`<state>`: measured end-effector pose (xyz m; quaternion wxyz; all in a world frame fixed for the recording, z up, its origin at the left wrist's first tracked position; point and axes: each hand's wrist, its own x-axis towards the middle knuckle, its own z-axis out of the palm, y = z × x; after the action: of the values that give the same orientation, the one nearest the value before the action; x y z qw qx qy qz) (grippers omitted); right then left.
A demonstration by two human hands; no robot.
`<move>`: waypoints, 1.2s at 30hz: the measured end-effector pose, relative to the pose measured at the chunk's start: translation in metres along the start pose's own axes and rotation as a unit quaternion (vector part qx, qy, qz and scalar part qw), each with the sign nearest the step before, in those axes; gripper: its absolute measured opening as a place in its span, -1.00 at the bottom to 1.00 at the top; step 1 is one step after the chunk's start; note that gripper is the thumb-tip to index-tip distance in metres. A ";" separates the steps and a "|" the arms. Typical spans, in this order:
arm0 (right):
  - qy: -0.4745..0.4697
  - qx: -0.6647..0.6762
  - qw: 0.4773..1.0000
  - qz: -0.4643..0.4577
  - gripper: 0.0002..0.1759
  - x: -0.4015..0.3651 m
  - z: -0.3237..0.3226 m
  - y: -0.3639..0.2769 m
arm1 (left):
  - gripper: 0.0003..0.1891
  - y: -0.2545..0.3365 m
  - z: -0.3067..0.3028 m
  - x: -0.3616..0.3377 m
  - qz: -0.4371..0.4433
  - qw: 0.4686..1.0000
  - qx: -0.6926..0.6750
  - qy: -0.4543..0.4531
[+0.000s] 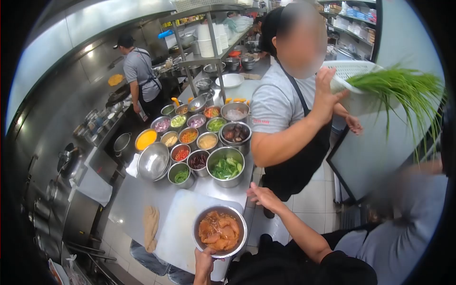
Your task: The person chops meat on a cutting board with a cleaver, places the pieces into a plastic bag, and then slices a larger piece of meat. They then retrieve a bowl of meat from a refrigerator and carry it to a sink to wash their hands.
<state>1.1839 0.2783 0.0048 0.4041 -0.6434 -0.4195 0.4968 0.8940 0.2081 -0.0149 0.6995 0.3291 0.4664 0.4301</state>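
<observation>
My left hand (204, 262) grips the near rim of a steel bowl (195, 227) over the white cutting board (173, 228). Inside the bowl lie pieces of orange-brown marinated meat (219, 232). Reaching out beside the table edge, my right hand (266, 196) is empty, its fingers apart. Closest to it stands a steel pot (213, 176) with cut green vegetables (228, 168). A folded tan cloth (151, 228) lies to the left of the board.
Several steel containers of chopped ingredients (189, 136) crowd the steel table (124, 199). A co-worker (289, 104) on the right carries a white basket (354, 68) of long green stalks (403, 88). Another person (394, 209) is close at lower right; one more (137, 71) stands by the stoves.
</observation>
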 end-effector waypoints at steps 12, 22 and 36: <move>-0.056 -0.041 0.991 0.114 -0.42 0.049 -0.061 0.114 | -0.45 0.006 0.070 0.058 -0.009 1.000 -0.026 0.015; -0.028 0.036 0.999 0.006 -0.63 0.088 -0.058 0.111 | -0.48 0.034 0.104 0.103 -0.003 0.999 -0.008 0.038; 0.047 -0.018 0.996 -0.075 -0.74 0.141 -0.054 0.029 | -0.46 0.073 0.103 0.165 0.063 0.992 -0.045 0.102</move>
<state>1.2620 0.3960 -0.0546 0.4476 -0.6400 -0.4562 0.4267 1.0012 0.3824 0.0233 0.6340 0.2809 0.4937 0.5248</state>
